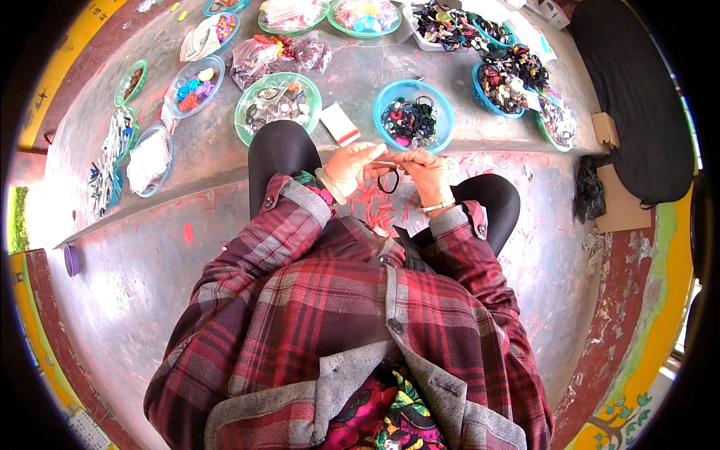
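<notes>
My left hand (352,169) and my right hand (427,177) meet above my lap, fingers closed in a pinch. Between them hangs a black looped hair tie (388,181), small and dark. A thin pale piece shows where the fingertips meet; its kind is too small to make out. Just beyond the right hand stands a blue basket (450,120) with black hair ties and small coloured pieces in it. Beyond the left hand is a light green basket (240,120) of bagged dark and pale items. A white packet with a red edge (340,124) lies between the two baskets.
More baskets with small goods stand on the raised concrete ledge (352,64). Red scraps (379,206) litter the floor between my knees. At right are a black bag (590,189) and a cardboard piece (622,202); a purple cup (72,260) is far left.
</notes>
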Tool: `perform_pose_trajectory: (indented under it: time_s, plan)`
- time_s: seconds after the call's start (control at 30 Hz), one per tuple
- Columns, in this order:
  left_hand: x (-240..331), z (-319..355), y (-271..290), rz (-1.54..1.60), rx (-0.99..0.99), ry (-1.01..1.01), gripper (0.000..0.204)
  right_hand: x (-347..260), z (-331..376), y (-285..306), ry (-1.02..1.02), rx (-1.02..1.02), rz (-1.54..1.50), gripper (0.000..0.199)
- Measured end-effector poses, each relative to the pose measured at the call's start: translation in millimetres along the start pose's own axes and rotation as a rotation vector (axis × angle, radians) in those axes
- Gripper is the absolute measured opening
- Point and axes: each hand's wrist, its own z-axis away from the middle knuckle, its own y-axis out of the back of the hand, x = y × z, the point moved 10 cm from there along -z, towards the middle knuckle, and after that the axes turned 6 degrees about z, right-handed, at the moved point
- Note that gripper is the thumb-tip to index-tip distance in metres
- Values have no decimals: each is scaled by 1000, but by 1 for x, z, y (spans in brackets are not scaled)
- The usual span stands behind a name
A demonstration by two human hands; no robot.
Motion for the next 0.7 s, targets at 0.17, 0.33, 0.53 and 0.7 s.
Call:
perform_pose_trajectory:
  time_s: [0.17,0.33,0.53,0.7]
  plan:
    - [-10,-4,20,-90,76,2,21,-15,3,-10,35,-76,132,22]
    - [-1,-4,32,-127,173,-69,19,2,-4,6,10,8,115,25]
    - [9,-1,20,-315,128,-180,20,6,-5,6,-127,21,0,21]
    - [5,3,4,-635,41,-161,20,14,-1,-10,-163,-125,219,14]
